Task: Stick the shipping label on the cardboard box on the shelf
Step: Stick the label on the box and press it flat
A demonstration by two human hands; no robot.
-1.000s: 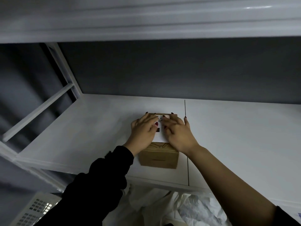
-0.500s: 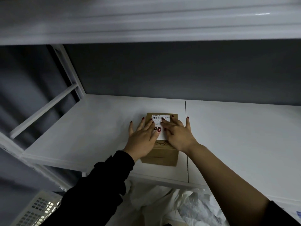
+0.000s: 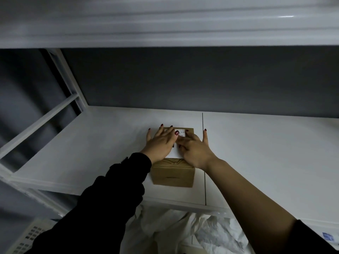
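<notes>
A small brown cardboard box [image 3: 173, 176] stands near the front edge of the white shelf [image 3: 91, 143]. A white shipping label [image 3: 176, 153] with black print lies flat on the box's top. My left hand [image 3: 160, 143] presses on the label's left part with straight, spread fingers. On the right part my right hand [image 3: 194, 151] lies flat, its fingers straight and one finger reaching past the box's right edge. Most of the label is hidden under both hands.
A white shelf board [image 3: 165, 21] hangs low overhead. The rack's white uprights and crossbar [image 3: 42, 121] stand at the left. A dark wall closes the back. Crumpled white plastic [image 3: 174, 230] and a white perforated basket [image 3: 25, 239] sit below the shelf.
Both hands slid over the label while staying flat on the box top; the left hand's fingers now cover more of the printed upper part.
</notes>
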